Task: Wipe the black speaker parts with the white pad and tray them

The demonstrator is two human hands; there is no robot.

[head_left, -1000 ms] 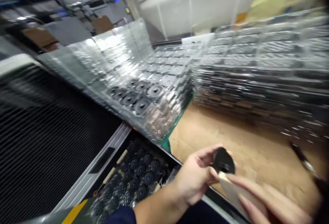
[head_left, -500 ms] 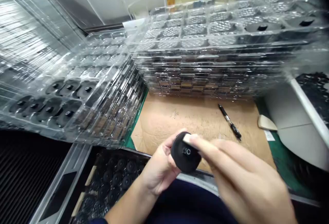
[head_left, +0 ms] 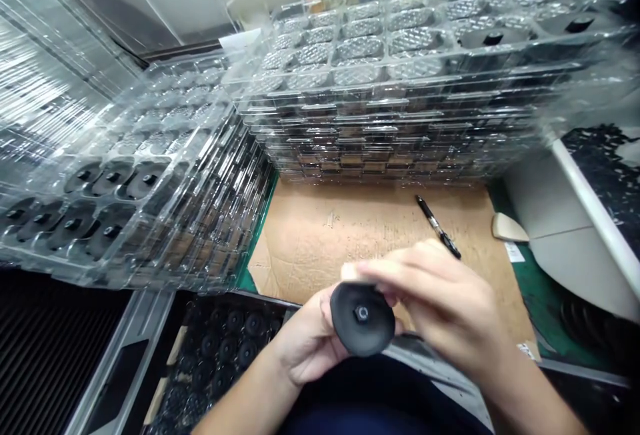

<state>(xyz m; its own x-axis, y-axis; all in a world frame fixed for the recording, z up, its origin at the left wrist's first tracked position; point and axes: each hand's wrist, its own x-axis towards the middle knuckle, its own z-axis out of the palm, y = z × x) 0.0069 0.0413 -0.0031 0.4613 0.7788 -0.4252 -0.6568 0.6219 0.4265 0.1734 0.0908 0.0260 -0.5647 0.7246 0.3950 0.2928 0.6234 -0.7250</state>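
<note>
A black round rubber-like part (head_left: 367, 328), shaped like a shallow cup with a small raised hub in its centre, is tilted toward me just above the front edge of the work surface. My left hand (head_left: 310, 342) grips it from the left and below, with some fingers hidden behind. Over the top right rim curl the fingers of my right hand (head_left: 440, 302), slightly blurred. A whitish covering or pad shows at its index fingertip; which of these I cannot tell.
Stacked clear plastic trays stand left (head_left: 165, 188) and behind (head_left: 360, 122), some pockets holding black parts. A pen (head_left: 437, 225) lies on the cardboard (head_left: 310, 242). An off-white block (head_left: 509, 228) and a bin of black pieces (head_left: 580, 188) are right; another tray (head_left: 225, 348) sits lower left.
The black part has tipped, so its hollow hub side faces me more. My right fingers have shifted from its face to its upper rim. The view has moved slightly to the right.
</note>
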